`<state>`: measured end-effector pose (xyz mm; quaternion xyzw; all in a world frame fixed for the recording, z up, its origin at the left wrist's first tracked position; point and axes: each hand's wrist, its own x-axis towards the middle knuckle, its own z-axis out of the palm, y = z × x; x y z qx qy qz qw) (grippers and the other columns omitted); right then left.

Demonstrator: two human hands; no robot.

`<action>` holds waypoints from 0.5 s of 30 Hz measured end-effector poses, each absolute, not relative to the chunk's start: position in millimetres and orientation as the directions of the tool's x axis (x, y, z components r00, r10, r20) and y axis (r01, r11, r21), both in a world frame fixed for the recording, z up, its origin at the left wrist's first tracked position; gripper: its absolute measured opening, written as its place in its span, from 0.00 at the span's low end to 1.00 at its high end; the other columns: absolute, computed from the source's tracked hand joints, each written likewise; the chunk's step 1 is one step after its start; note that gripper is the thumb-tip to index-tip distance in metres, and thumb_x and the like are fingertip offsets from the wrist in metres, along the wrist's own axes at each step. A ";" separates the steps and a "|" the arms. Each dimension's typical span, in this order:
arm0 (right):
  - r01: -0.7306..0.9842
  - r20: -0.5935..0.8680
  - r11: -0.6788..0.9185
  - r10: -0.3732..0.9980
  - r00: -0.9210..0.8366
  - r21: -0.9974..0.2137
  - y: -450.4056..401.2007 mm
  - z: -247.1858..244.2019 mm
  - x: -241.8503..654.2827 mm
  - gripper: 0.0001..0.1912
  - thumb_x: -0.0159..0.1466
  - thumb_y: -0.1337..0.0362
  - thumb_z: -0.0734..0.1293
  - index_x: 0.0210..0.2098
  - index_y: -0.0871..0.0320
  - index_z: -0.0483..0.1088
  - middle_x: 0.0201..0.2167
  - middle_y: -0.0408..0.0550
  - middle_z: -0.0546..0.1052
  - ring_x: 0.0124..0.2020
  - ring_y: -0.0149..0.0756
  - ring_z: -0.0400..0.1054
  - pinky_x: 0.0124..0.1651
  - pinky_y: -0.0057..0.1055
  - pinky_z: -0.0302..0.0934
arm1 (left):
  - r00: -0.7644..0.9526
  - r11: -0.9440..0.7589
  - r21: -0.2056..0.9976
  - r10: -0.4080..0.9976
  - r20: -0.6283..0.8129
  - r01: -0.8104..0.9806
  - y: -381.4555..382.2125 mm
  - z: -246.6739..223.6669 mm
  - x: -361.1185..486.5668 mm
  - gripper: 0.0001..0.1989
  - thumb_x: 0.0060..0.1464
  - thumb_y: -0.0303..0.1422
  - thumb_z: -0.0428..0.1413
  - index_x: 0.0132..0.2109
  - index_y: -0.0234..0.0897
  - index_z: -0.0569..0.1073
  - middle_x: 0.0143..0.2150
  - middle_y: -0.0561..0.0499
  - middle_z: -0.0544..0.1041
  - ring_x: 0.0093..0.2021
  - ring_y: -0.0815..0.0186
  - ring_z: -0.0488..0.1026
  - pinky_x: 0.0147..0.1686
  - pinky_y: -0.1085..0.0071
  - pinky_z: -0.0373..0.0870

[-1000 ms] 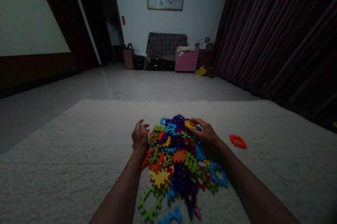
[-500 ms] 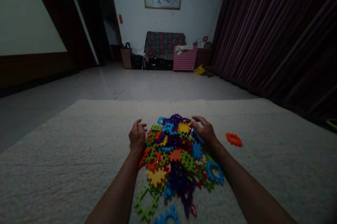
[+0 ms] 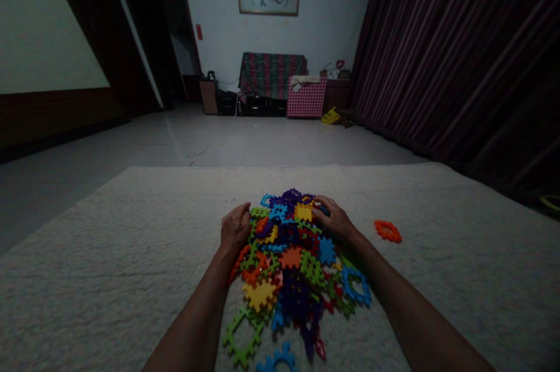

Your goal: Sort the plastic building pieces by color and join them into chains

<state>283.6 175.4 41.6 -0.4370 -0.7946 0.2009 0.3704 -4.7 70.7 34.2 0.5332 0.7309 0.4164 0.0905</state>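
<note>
A heap of bright plastic gear-edged building pieces lies in front of me, in purple, green, blue, orange, yellow and red. At its left edge my left hand point(image 3: 235, 227) rests against the pieces, open, its fingers partly hidden. On the right edge my right hand point(image 3: 335, 217) is open and curved, fingers and thumb apart beside a yellow piece point(image 3: 303, 212). A purple piece point(image 3: 294, 299) lies low in the heap, close to another yellow piece point(image 3: 260, 294). Nearest me are a green ring-shaped piece point(image 3: 228, 337) and a blue piece point(image 3: 285, 354).
A pale textured mat point(image 3: 131, 255) bears the heap. Apart on the right lies an orange ring-shaped piece point(image 3: 387, 231). Beyond are a tiled floor point(image 3: 258, 141), a checked cloth point(image 3: 306, 98) over furniture, a yellow object point(image 3: 331, 116) and a dark curtain point(image 3: 420, 57).
My left hand has moved right, in against the heap. My right hand has shifted slightly left and its fingers have curved down onto the edge of the pieces.
</note>
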 end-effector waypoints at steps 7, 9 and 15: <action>0.542 0.448 0.604 0.797 -0.406 -0.584 174.5 34.8 280.9 0.23 0.60 0.54 0.64 0.53 0.54 0.72 0.64 0.56 0.64 0.66 0.47 0.58 0.67 0.48 0.53 | -0.331 0.027 0.640 0.872 0.361 0.768 70.7 29.0 -7.8 0.17 0.56 0.29 0.50 0.48 0.42 0.80 0.48 0.49 0.81 0.51 0.61 0.76 0.57 0.63 0.68; 0.521 0.451 0.638 0.770 -0.452 -0.567 173.1 35.4 280.5 0.22 0.62 0.54 0.64 0.53 0.53 0.72 0.64 0.54 0.65 0.65 0.46 0.59 0.67 0.47 0.53 | -0.326 0.016 0.647 0.873 0.362 0.763 70.4 29.0 -8.1 0.16 0.55 0.29 0.50 0.46 0.43 0.80 0.47 0.50 0.82 0.50 0.61 0.76 0.56 0.63 0.68; 0.505 0.446 0.674 0.737 -0.508 -0.539 169.7 38.9 279.5 0.20 0.63 0.53 0.64 0.51 0.53 0.74 0.61 0.54 0.69 0.63 0.46 0.62 0.65 0.48 0.56 | -0.328 0.011 0.666 0.877 0.352 0.746 69.8 30.4 -7.2 0.16 0.54 0.28 0.51 0.43 0.45 0.81 0.44 0.52 0.82 0.49 0.63 0.76 0.54 0.64 0.69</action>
